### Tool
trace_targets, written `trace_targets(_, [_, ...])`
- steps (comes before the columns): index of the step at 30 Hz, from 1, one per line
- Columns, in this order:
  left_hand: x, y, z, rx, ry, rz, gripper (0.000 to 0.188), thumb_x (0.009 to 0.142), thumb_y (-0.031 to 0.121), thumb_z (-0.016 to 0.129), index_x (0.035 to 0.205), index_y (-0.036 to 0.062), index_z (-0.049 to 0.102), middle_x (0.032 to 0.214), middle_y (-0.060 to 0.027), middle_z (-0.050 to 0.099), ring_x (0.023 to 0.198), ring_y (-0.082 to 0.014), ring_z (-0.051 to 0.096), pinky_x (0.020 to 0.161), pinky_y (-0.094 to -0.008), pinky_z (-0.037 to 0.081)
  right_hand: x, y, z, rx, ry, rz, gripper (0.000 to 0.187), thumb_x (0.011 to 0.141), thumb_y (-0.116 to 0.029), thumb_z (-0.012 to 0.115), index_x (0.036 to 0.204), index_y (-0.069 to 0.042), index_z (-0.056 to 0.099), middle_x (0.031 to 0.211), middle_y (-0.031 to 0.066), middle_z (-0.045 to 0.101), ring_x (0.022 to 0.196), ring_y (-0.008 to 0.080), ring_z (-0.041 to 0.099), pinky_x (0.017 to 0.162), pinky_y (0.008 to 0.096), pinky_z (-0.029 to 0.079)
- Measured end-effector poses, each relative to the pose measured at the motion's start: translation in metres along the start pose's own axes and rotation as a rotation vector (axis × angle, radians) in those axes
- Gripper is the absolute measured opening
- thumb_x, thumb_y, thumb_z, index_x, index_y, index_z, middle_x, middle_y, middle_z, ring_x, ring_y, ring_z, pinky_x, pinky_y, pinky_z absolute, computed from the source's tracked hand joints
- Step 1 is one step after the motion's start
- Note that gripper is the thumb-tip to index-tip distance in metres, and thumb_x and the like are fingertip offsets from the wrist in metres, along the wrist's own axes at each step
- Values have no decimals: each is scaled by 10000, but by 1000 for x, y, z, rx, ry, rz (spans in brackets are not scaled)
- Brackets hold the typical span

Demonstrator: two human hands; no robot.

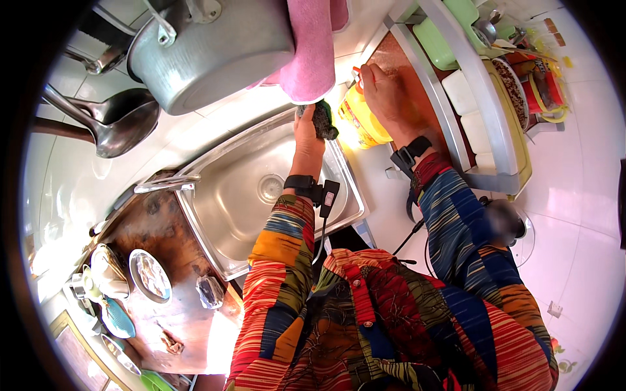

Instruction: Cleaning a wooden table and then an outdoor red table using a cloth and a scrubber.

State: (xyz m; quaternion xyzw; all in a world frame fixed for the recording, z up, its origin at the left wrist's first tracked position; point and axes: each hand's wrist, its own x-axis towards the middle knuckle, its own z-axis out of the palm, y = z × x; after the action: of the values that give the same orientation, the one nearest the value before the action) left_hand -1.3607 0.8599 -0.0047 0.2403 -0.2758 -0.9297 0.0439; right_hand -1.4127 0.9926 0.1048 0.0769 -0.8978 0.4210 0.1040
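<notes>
Steel sink (228, 195): its single basin opens below the left forearm, bare metal down to the drain; the raised rim bounds it on every side, and the far right corner lies under the left hand.
Wooden counter (176, 260): it meets the sink's left rim, with a bowl (151, 277) and small items on it.
Rack (499, 130): its pale frame closes off the right side, just beyond the right wrist.
Metal pot (215, 58): it hangs over the far left of the sink, its base limiting the room above.
Pink towel (310, 52): it hangs down to the left fingertips, its lower edge just above the scrubber in view.
Yellow container (364, 120): it is beside the sink's far right corner; its long axis slants, orange-red top far and a little left, lower end near and right. Whether it rests on anything cannot be told.
Scrubber (323, 120): dark and green, at the sink's far right corner, its longer side running roughly away from the body.
Right hand (385, 98): reaching forward and inward, wrist bent left, fingers curled and gripping the container's top.
Left hand (310, 140): stretched straight ahead, thumb uppermost, closed around the scrubber.
</notes>
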Motion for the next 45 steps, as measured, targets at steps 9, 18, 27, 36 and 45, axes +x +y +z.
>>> trace_targets(9, [9, -1, 59, 8, -150, 132, 290, 925, 282, 493, 1131, 80, 522, 1021, -31, 571, 924, -149, 548, 808, -283, 444, 3, 12, 9, 21, -2, 65, 392, 922, -375, 374, 821, -76, 605, 679, 124, 612, 648, 325, 598, 600, 394, 456])
trace_targets(18, [22, -7, 69, 162, -197, 280, 328, 961, 204, 434, 1271, 98, 418, 1177, -47, 522, 1059, -166, 512, 902, -299, 434, 7, 16, 12, -97, -7, 57, 393, 932, -364, 345, 835, -53, 565, 740, 195, 615, 705, 402, 583, 624, 473, 453])
trace_targets(27, [32, -11, 77, 183, -247, 356, 313, 958, 184, 443, 1259, 98, 437, 1175, -61, 527, 1044, -171, 529, 890, -292, 457, 6, 6, 2, -228, -23, 60, 379, 932, -341, 340, 821, -45, 549, 738, 203, 612, 706, 411, 585, 627, 491, 459])
trace_targets(36, [31, -10, 81, 131, -237, 318, 305, 955, 178, 448, 1250, 102, 451, 1162, -54, 538, 1030, -174, 538, 874, -295, 464, 8, 9, 3, -255, -27, 44, 376, 925, -324, 344, 812, -38, 559, 745, 199, 618, 708, 395, 596, 631, 486, 469])
trace_targets(45, [18, -4, 83, 73, -228, 232, 314, 947, 187, 461, 1246, 89, 447, 1136, -44, 528, 1007, -163, 523, 878, -289, 435, 7, 11, 5, -221, -3, 23, 355, 924, -294, 377, 797, -19, 561, 752, 206, 618, 707, 398, 592, 629, 484, 465])
